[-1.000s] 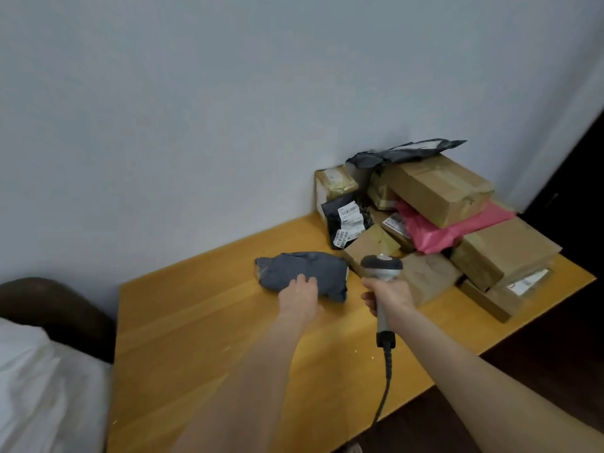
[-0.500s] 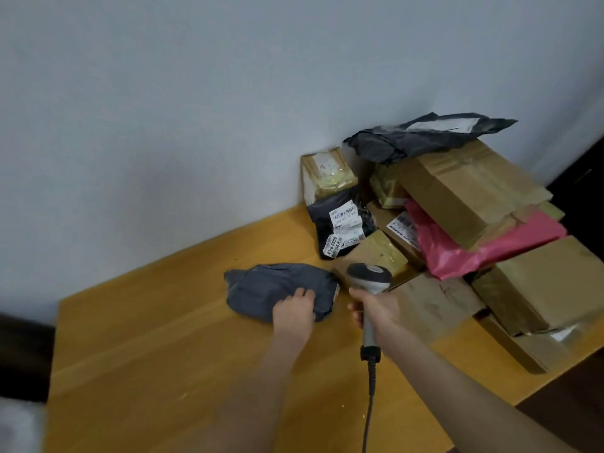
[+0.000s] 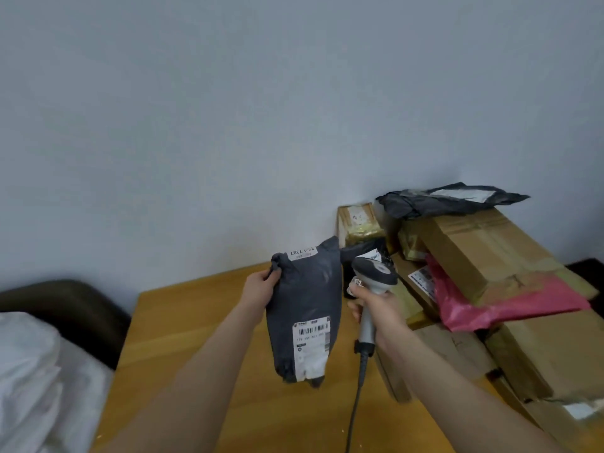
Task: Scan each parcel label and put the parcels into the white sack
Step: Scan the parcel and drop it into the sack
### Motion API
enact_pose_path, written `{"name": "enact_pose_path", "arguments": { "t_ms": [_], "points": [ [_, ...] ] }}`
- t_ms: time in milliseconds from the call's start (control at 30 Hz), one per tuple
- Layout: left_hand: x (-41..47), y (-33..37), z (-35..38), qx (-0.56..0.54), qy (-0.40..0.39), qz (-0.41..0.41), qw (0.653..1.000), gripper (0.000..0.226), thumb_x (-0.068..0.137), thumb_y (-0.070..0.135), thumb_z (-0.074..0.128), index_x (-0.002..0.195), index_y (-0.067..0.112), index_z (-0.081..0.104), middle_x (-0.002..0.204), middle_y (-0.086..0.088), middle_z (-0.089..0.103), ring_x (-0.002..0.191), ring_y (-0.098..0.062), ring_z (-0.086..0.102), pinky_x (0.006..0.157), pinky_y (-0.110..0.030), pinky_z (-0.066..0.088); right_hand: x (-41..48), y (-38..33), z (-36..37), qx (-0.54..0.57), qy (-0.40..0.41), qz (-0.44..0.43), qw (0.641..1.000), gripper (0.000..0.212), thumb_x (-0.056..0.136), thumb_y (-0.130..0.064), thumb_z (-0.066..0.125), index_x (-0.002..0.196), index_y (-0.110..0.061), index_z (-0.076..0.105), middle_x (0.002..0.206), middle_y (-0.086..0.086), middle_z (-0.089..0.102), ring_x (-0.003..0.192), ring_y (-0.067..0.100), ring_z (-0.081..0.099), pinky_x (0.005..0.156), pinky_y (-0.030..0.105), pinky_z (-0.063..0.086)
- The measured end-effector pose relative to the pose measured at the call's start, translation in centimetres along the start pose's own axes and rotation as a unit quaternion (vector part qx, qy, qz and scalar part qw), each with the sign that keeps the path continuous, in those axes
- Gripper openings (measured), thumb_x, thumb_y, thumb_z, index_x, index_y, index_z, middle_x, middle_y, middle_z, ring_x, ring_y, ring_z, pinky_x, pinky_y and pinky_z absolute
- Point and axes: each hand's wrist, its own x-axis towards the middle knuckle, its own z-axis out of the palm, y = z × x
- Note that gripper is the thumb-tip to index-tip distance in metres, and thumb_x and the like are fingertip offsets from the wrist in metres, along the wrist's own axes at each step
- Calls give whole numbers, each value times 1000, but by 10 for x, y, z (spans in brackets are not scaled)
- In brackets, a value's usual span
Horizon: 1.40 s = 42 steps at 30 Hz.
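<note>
My left fingers (image 3: 274, 275) are curled round the upper left edge of the grey parcel (image 3: 304, 299), pinching the soft plastic so the bag hangs upright from my left hand (image 3: 261, 291). A second ago that hand lay on the parcel while it rested flat on the table (image 3: 196, 338). Now the bag is off the wood and turned, and its barcode label (image 3: 312, 344) faces me, low on the near side.

My right fingers (image 3: 353, 305) are wrapped tight round the handle of the scanner (image 3: 374, 276), as they were before. My right hand (image 3: 379, 310) holds it just right of the parcel, with its head level with the bag's upper half. The cable (image 3: 354, 403) trails down toward me. I see only the top of the head, so I cannot tell where its window points. My guess is that it is not on the barcode yet, and either the scanner must drop and swing left or the bag must turn toward it.

So the label is found and the scan comes next. The other parcels (image 3: 483, 253) are stacked at the far right against the wall. The white sack (image 3: 29, 371) sits at the near left, off the table's left edge. Its mouth is out of view.
</note>
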Motion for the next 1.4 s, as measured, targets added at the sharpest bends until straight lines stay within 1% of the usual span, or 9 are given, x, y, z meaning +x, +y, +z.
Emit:
{"name": "enact_pose_path", "arguments": {
  "t_ms": [100,200,433,600,667,800,900,967,1400],
  "points": [
    [-25,4,-8,-24,-16,-30,999,29,98,33,53,101,10,69,97,-7,72,93,-25,64,82,-37,48,-15,-4,2,20,-26,7,999,14,82,-7,76,86,-4,62,76,12,68,62,18,64,50,23,51],
    [-47,9,-8,-43,-32,-31,998,30,98,34,51,101,10,69,101,-6,71,99,-25,64,93,-41,49,-30,-1,2,20,-32,29,999,13,83,-1,72,78,-4,61,67,9,65,52,13,61,45,22,49],
    [-73,13,-26,-11,-109,-56,992,58,88,65,46,126,22,55,124,5,56,115,-21,54,93,-42,47,-51,-7,10,58,28,41,997,18,83,4,67,70,-4,57,57,7,59,49,13,54,47,22,49],
    [-90,-23,-38,64,-181,-65,979,56,82,40,71,131,21,50,121,3,62,110,-17,59,91,-41,47,-56,-17,17,107,31,51,992,13,84,4,64,74,-2,59,52,6,59,52,15,55,44,23,47],
    [-93,-30,-33,53,-155,-57,985,43,83,26,73,122,15,58,114,1,67,102,-16,62,88,-38,48,-58,-18,20,113,24,49,992,14,84,4,64,73,-2,59,49,5,59,52,15,56,45,24,49],
    [-90,-26,-34,-20,-50,-21,998,13,85,11,71,95,6,65,101,-10,69,84,-18,63,76,-33,51,-61,-16,19,96,33,7,995,9,86,-4,69,83,-2,61,69,10,64,57,17,59,48,24,52],
    [-85,-21,-47,-41,-11,-8,999,11,86,9,69,95,4,64,92,-7,68,84,-21,62,76,-34,50,-70,-8,14,36,57,-8,998,15,85,-15,73,80,-4,62,68,9,63,55,17,58,54,27,48],
    [-83,-20,-54,-44,6,-10,999,9,87,8,68,93,4,63,93,-8,67,88,-24,61,78,-36,49,-84,4,13,6,23,3,1000,17,86,-18,71,78,-6,63,62,7,62,51,16,54,51,27,46],
    [-78,-38,-60,-83,42,-15,996,13,88,4,65,100,0,64,100,-12,66,89,-22,59,78,-32,47,-166,58,33,-116,-86,-15,989,15,85,-11,68,76,0,64,56,10,59,46,18,51,47,27,44]
  ]
}}
